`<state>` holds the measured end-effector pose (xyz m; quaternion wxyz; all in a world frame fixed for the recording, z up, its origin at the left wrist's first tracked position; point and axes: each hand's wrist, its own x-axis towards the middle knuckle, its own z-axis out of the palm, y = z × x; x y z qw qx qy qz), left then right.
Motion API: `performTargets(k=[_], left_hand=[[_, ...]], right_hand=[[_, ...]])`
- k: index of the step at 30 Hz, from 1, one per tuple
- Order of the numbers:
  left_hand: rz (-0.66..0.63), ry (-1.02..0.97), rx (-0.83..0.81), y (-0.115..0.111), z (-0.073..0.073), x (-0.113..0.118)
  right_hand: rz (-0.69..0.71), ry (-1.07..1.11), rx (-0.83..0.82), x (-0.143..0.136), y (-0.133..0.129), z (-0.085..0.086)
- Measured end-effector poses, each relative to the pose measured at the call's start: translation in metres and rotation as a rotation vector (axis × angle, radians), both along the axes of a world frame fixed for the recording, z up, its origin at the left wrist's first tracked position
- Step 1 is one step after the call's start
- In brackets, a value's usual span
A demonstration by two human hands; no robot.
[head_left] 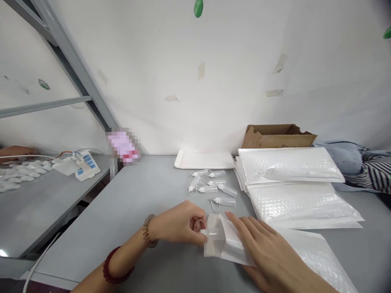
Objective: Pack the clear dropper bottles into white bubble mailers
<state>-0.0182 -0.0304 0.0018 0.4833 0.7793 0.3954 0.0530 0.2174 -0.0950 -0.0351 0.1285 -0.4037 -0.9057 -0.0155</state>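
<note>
**Small bottle at the mouth of a white mailer, both hands engaged**

Left hand (180, 224): thumb and fingers clamped on the cap end of a small bottle (213, 233), translucent, with a thin loop at the cap. Body of the bottle points right, lying within the open mouth of a white mailer (233, 242). Depth of insertion not clear from this angle.

Right hand (269, 248): fingers close together, laid along the upper face of the mailer; thumb at its lower edge, partly hidden. Mailer is held between them, just above the bench (143, 191) or resting on it; cannot tell which. Its mouth gapes toward the left hand.

Beyond the hands: a loose cluster of bottles (224, 202) of the same kind, seven countable, lying on their sides, some touching. Behind them, near the wall (226, 101), a flat envelope (205, 160).

Right side: stacked mailers (290, 203) with bubble texture, overlapping unevenly. A further mailer (320, 260) lies nearer, partly covered by the right forearm. Behind the stack, an open cardboard box (277, 141); beside it, striped cloth (378, 173).

Far left, on a separate surface: a power strip (88, 166) and another person's hand (18, 151).
</note>
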Motion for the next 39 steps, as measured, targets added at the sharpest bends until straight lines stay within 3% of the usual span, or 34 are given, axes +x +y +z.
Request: performTargets(k=[8, 12, 21, 28, 30, 32, 35, 37, 39], left_hand=[[-0.100, -0.065, 0.431, -0.016, -0.016, 0.021], [-0.080, -0.122, 0.499, -0.025, -0.021, 0.025], [-0.053, -0.270, 0.317, -0.027, -0.016, 0.034], [-0.258, -0.315, 0.074, -0.024, -0.005, 0.026], [-0.198, -0.329, 0.007, -0.018, -0.001, 0.019], [-0.042, -0.335, -0.022, -0.009, 0.000, 0.012], [0.204, -0.274, 0.195, 0.005, -0.009, 0.006], [0.233, -0.217, 0.437, 0.011, -0.021, 0.007], [0.178, -0.182, 0.592, 0.016, -0.033, 0.010]], right_hand=[[-0.015, 0.078, -0.017, -0.006, 0.004, -0.013], [-0.007, 0.109, -0.025, -0.007, 0.004, -0.010], [-0.014, 0.129, -0.035, -0.010, 0.001, -0.007], [-0.022, 0.114, -0.071, -0.010, -0.001, -0.006], [-0.053, 0.094, -0.091, -0.009, -0.002, -0.004], [-0.080, 0.083, -0.106, -0.009, -0.002, -0.002], [-0.095, 0.081, -0.115, -0.009, -0.002, 0.000], [-0.100, 0.071, -0.124, -0.009, -0.003, 0.000], [-0.105, 0.060, -0.131, -0.009, -0.004, 0.001]])
